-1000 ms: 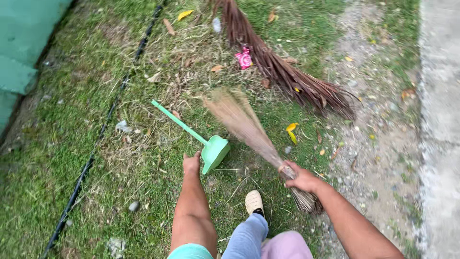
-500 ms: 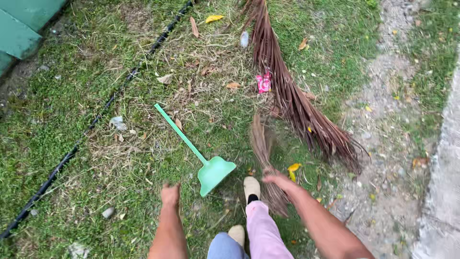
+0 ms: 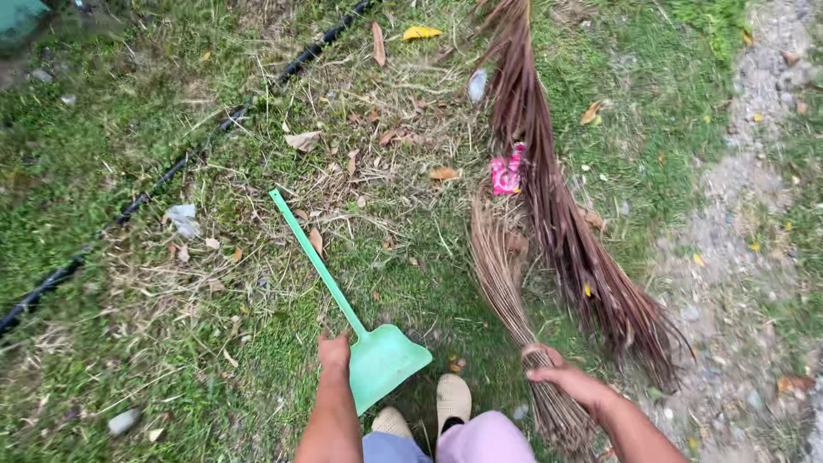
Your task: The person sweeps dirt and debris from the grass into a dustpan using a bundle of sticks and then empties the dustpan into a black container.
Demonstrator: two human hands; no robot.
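My left hand [image 3: 334,351] is curled against the neck of a green plastic dustpan [image 3: 386,360], where the long handle meets the pan. The pan lies flat on the grass just in front of my beige shoes [image 3: 453,399], its handle pointing up and to the left. My right hand [image 3: 561,379] grips a brown stick broom [image 3: 501,283] near its bound end, with the bristle tips spread on the grass ahead. A pink wrapper [image 3: 506,176] lies beyond the broom tips.
A long dry palm frond [image 3: 566,223] lies diagonally right of the broom. A black hose [image 3: 171,171] crosses the grass at upper left. Dry leaves, a yellow leaf [image 3: 420,33] and scraps of litter dot the lawn. A gravel strip [image 3: 754,257] runs along the right.
The broom has swung from a spread sweep on the right to a near-upright line in front of me. My left hand has closed in on the dustpan's neck. The view has shifted forward.
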